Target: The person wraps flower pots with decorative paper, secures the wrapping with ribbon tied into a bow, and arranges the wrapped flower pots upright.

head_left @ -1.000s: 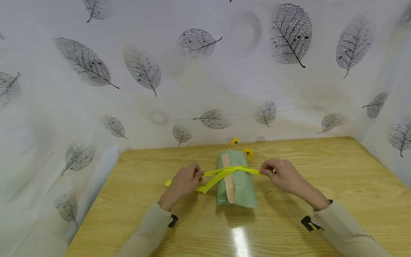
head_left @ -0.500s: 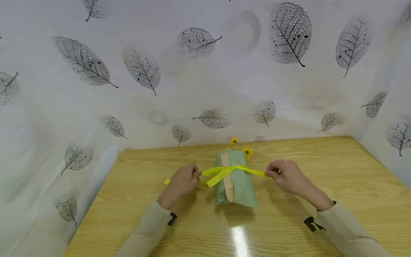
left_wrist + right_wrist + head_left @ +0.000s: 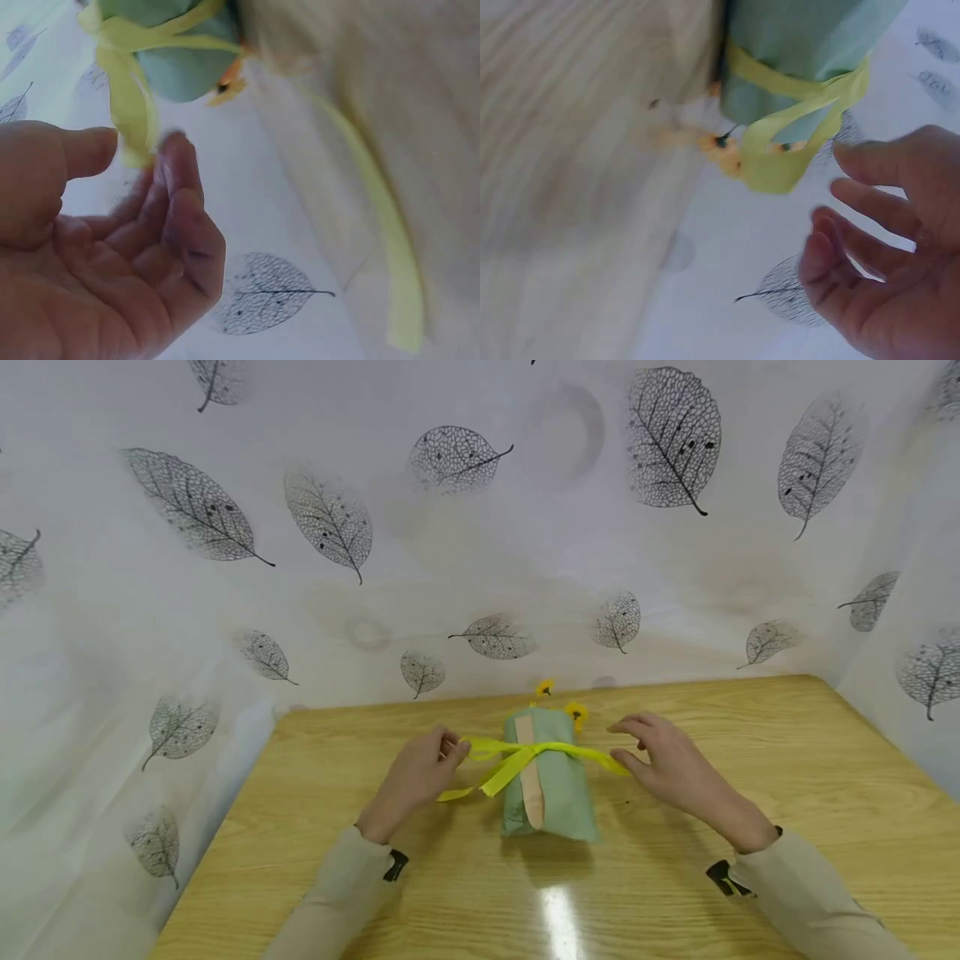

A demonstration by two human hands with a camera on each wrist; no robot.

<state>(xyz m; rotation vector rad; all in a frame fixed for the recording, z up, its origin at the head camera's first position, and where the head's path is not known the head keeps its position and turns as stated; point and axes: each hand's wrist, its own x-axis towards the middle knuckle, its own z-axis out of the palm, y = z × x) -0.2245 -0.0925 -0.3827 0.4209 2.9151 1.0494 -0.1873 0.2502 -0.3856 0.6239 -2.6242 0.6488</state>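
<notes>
A green paper-wrapped bundle (image 3: 566, 793) lies on the table with a yellow ribbon (image 3: 513, 768) tied in a bow round its middle. My left hand (image 3: 420, 768) is at the left loop; the left wrist view shows that loop (image 3: 131, 112) between thumb and fingers, which stand apart without pinching it. To the right of the bundle, my right hand (image 3: 671, 768) has thumb and fingers spread, beside the right loop (image 3: 776, 176) and not gripping it. One ribbon tail (image 3: 453, 795) trails below the left hand.
Yellow flowers (image 3: 576, 713) show at the bundle's far end. The wooden table (image 3: 300, 877) runs back to a pale cloth (image 3: 495, 543) printed with leaves. A strip of peach paper (image 3: 531, 785) runs along the bundle's top.
Both hands held the ribbon loops and drew them outward; now their fingers have loosened from the loops. The ribbon tail under the left hand has shifted right.
</notes>
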